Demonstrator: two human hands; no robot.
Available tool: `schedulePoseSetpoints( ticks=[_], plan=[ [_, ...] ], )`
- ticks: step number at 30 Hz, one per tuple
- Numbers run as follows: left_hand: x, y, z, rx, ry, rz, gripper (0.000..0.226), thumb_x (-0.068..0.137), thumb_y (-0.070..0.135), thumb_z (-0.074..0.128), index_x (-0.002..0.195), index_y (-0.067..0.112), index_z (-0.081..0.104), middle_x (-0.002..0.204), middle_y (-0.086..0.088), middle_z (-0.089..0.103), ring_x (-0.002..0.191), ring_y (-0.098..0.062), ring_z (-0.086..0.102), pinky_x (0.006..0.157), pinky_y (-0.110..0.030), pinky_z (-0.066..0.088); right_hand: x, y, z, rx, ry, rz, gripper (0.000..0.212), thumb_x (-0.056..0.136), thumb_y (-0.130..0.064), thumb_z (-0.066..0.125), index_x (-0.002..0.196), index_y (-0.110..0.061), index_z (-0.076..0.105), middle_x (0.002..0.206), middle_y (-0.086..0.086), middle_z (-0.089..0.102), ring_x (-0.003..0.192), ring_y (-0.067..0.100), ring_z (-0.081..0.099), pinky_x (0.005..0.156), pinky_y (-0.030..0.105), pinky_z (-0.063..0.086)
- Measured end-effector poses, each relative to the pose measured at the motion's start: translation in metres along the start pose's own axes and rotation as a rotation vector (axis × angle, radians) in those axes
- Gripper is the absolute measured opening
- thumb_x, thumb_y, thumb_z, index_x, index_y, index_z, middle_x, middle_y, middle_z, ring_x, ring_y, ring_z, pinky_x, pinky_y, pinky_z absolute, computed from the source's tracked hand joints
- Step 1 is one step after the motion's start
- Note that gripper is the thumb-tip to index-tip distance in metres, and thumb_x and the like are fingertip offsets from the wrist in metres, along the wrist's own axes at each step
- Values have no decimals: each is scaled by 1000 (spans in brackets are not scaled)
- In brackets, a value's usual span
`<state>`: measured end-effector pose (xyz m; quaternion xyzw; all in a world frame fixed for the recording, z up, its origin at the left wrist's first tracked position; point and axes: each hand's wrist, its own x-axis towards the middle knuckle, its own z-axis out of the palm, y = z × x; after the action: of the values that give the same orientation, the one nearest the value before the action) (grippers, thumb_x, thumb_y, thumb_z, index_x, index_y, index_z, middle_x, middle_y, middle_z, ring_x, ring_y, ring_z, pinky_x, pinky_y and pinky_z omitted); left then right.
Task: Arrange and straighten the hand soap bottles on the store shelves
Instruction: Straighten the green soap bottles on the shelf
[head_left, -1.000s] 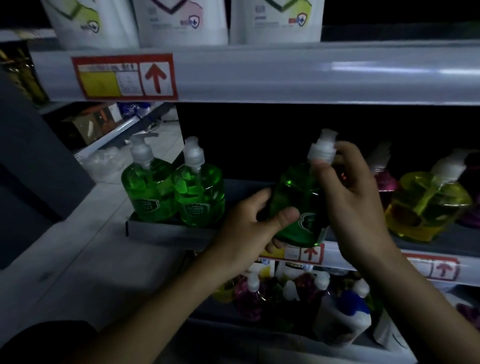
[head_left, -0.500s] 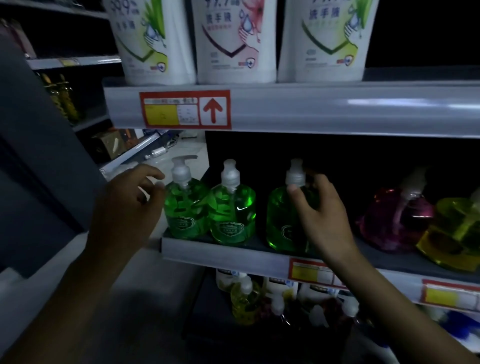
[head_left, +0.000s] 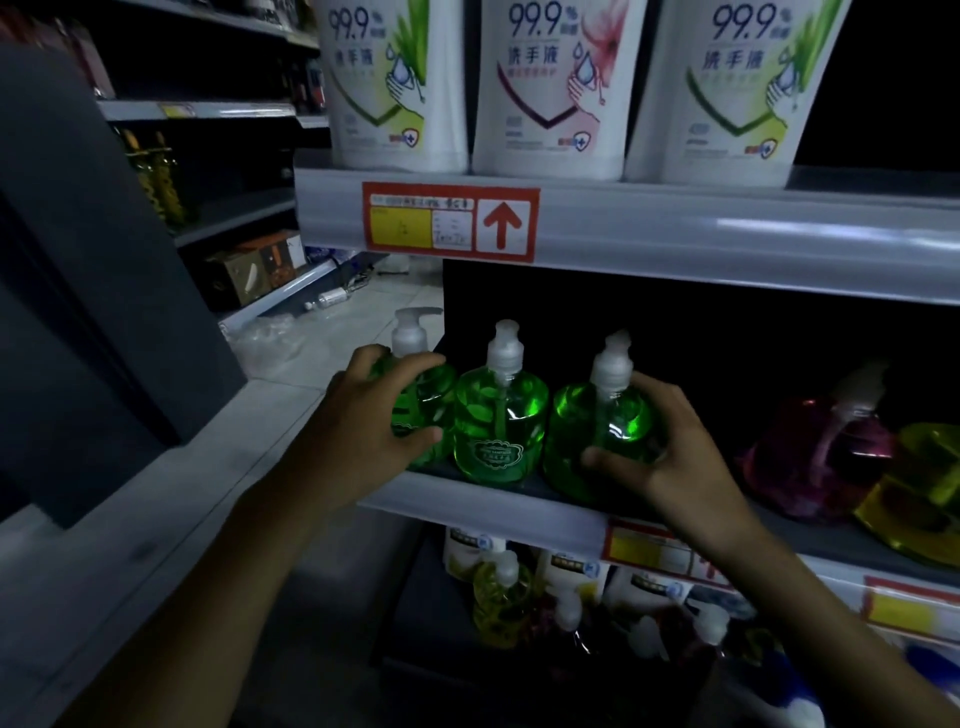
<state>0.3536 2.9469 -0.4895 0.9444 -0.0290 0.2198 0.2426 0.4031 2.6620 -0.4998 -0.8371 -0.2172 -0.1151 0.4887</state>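
Left hand (head_left: 363, 415) grips left bottle (head_left: 423, 410) | right hand (head_left: 670, 457) grips right bottle (head_left: 597, 431)

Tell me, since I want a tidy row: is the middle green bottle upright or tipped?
Upright. The middle green bottle sits flat on the shelf, its pump straight above its base.

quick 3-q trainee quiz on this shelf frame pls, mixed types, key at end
1. True or false: the left hand grips the middle green soap bottle.
2. How many white refill pouches show on the upper shelf? A) two B) three C) five
3. Fill in: the right hand grips the ___ green soap bottle.
Key: 1 false, it grips the leftmost green soap bottle; 2 B; 3 rightmost green soap bottle.
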Motion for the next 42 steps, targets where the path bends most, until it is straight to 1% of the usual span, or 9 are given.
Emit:
schedulePoseSetpoints(
  ticks=[4, 5, 8, 12, 16, 20, 28, 38, 42],
  plan=[
    [-3, 8, 10, 55, -15, -46, 77, 71, 49, 74, 134, 55, 30, 143, -3, 23, 125, -31, 38, 100, -48, 43, -27, 0, 22, -199, 114, -119, 83, 70, -24, 82, 136, -34, 33, 141, 3, 28, 109, 4, 41, 85, -3, 34],
    [-5, 11, 14, 93, -25, -62, 81, 69, 53, 74, 135, 57, 26, 147, -4, 15, 128, -34, 34, 102, -49, 42, -33, -1, 27, -259, 100, -127, 85, 70, -22, 82, 136, -40, 31, 146, 4, 21, 110, 10, 45, 85, -1, 37],
    [-7, 21, 26, 153, -10, -104, 86, 67, 59, 73, 136, 58, 23, 151, -6, 0, 129, -41, 26, 98, -49, 42, -36, -3, 34, -394, 81, -132, 88, 76, -20, 79, 140, -51, 26, 155, 7, 5, 117, 32, 54, 91, 31, 51],
    [-3, 24, 29, 161, 25, -106, 84, 68, 55, 74, 137, 53, 26, 149, -10, 4, 127, -42, 26, 94, -51, 44, -30, -7, 41, -415, 121, -98, 74, 86, -25, 69, 142, -50, 29, 156, 9, 0, 124, 43, 49, 102, 43, 47],
    [0, 26, 31, 158, 36, -115, 81, 70, 51, 76, 136, 51, 29, 147, -11, 6, 128, -41, 27, 89, -51, 46, -26, -14, 50, -448, 185, -75, 64, 89, -27, 66, 142, -45, 35, 155, 16, 5, 135, 45, 32, 103, 48, 43],
    [3, 29, 35, 148, 46, -138, 80, 70, 49, 76, 136, 50, 32, 147, -10, 7, 127, -40, 26, 91, -50, 45, -20, -17, 57, -459, 184, -18, 59, 89, -33, 63, 141, -45, 37, 155, 18, -1, 139, 47, 21, 104, 49, 41],
    [24, 33, 43, 152, 14, -181, 78, 72, 49, 75, 137, 45, 33, 147, -14, 7, 127, -42, 25, 91, -51, 44, 3, -10, 59, -452, 179, 45, 55, 91, -33, 61, 140, -43, 38, 153, 21, -1, 137, 48, 20, 106, 49, 39],
    [36, 30, 52, 173, -3, -188, 72, 69, 55, 74, 129, 40, 38, 145, -17, 11, 124, -43, 27, 88, -50, 47, 16, -2, 57, -488, 156, 46, 53, 92, -30, 59, 140, -38, 38, 144, 23, 13, 126, 49, 31, 102, 47, 41],
    [29, 37, 50, 151, -60, -219, 74, 76, 51, 70, 138, 43, 30, 154, -18, -12, 139, -46, 3, 106, -55, 34, 1, -7, 53, -503, 51, 82, 73, 90, -28, 59, 149, -41, 18, 154, 28, -8, 143, 51, -4, 116, 58, 19]
  ],
)
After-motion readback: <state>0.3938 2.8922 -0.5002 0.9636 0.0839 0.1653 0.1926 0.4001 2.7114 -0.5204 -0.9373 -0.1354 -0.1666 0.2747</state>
